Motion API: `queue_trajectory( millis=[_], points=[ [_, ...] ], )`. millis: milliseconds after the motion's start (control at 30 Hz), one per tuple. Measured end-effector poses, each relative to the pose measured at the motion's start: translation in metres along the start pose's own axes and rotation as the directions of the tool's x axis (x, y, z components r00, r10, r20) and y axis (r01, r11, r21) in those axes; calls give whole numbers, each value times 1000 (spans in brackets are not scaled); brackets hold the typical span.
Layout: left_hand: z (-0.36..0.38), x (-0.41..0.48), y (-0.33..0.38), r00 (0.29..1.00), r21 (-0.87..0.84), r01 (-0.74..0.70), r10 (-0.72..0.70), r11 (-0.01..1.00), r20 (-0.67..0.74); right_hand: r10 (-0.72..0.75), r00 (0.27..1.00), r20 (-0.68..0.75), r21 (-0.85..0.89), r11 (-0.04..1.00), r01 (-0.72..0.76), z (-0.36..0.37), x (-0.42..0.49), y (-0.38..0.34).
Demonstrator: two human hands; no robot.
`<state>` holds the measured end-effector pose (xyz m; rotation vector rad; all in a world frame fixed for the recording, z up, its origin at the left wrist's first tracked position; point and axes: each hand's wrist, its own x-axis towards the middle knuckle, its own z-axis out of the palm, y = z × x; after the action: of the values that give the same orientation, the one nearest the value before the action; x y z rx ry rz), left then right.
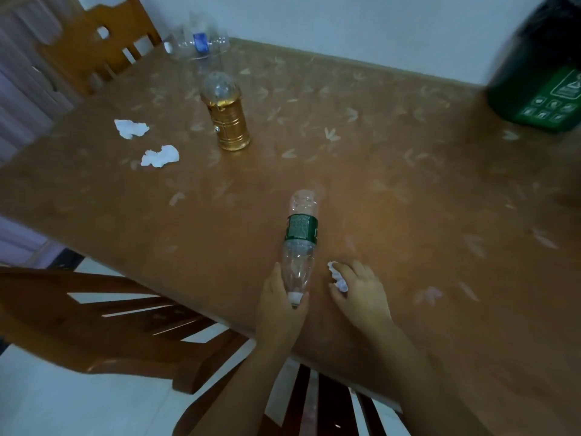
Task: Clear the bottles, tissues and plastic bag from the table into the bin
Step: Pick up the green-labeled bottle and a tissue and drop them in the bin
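Left hand: I am watching the left hand (276, 306) curling its fingers round the cap end of the green-label bottle (300, 234). The bottle is lying on its side on the table (408, 184), base pointing far. The narrow neck is likely giving it a firm one-handed hold.
Right hand: the right hand (361, 291) is bunching its fingers over a crumpled tissue (338, 278) just right of the bottle.
Why both: I am judging that each hand is taking one item to save a trip.
Bin: the green bin (540, 83) is standing far right, well apart from both hands.
Waiting: a far tissue (130, 128) and a nearer tissue (160, 156) are lying on the left. A blue-label bottle (198, 42) is lying at the far edge. I cannot tell whether the bag is beside it.
Lantern: a gold lantern (228, 118) is standing upright mid-table, not for binning.
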<state>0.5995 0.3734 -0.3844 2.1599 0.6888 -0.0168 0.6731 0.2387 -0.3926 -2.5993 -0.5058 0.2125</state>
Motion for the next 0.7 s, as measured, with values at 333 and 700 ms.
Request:
queue_trajectory(
  millis=[333, 700],
  points=[
    [11, 5, -7, 987, -211, 160, -154, 964, 47, 57, 998, 6, 13, 998, -57, 14, 4, 4],
    [-1, -2, -4, 991, -266, 100, -120, 959, -61, 167, 984, -63, 272, 952, -144, 8, -17, 1]
  ],
)
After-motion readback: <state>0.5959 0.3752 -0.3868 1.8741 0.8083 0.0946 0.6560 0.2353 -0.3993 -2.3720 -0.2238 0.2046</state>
